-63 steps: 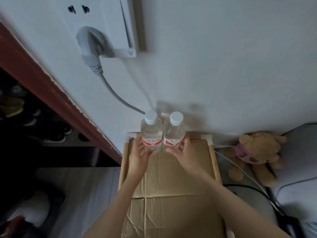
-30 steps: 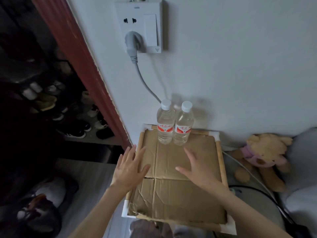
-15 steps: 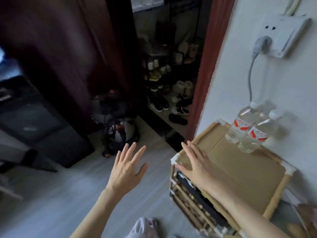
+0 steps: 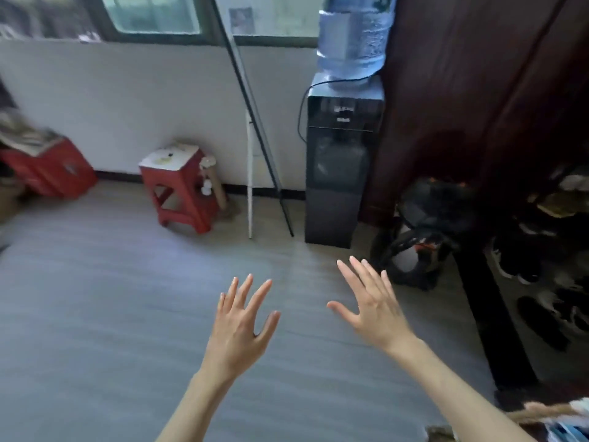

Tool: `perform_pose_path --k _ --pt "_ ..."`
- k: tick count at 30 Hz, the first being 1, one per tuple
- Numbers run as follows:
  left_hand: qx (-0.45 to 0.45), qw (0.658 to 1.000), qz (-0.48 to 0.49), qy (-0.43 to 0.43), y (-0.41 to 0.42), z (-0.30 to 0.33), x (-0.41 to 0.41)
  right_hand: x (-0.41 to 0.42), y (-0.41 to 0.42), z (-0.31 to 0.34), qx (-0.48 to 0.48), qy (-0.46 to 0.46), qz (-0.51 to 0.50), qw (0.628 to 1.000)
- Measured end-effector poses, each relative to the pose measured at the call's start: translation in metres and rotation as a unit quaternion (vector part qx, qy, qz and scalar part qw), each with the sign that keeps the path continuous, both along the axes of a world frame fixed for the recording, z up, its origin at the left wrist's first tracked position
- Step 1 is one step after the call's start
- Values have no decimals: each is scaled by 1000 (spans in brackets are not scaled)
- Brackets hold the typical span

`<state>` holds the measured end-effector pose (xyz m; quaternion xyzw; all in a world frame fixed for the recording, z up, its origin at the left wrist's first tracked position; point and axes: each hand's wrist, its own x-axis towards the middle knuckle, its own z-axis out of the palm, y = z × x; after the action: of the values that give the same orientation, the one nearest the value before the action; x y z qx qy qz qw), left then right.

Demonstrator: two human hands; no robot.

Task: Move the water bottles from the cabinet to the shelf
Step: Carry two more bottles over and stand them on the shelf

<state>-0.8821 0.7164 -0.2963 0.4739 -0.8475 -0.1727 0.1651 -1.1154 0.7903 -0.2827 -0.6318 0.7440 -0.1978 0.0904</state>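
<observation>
My left hand (image 4: 242, 327) and my right hand (image 4: 374, 309) hover side by side over the grey floor, fingers spread and straight, both holding nothing. No small water bottles show in this view. Only a corner of the bamboo shelf (image 4: 541, 409) peeks in at the bottom right edge. The view is blurred from motion.
A black water dispenser (image 4: 342, 161) with a blue jug (image 4: 352, 36) stands against the wall. A red stool (image 4: 181, 189) and a red box (image 4: 47, 169) sit to the left. Thin poles (image 4: 255, 122) lean on the wall. A dark wooden door (image 4: 478, 106), a fan (image 4: 427, 237) and a shoe rack (image 4: 548, 250) lie right.
The view has swung left, away from the shelf and its two bottles, toward the room. Both hands left the bottles and now float empty over the floor.
</observation>
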Motion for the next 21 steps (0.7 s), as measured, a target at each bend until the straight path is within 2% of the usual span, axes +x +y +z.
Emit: perform_pose_path --k 5,10,21 --pt "16 990 135 -29 -46 -9 149 128 -95 -7 0 25 115 993" --pt "20 963 263 -56 -70 -10 266 235 -177 -13 16 68 214 974" --pt "34 889 454 -54 -148 -25 415 411 -364 -23 40 106 388 915"
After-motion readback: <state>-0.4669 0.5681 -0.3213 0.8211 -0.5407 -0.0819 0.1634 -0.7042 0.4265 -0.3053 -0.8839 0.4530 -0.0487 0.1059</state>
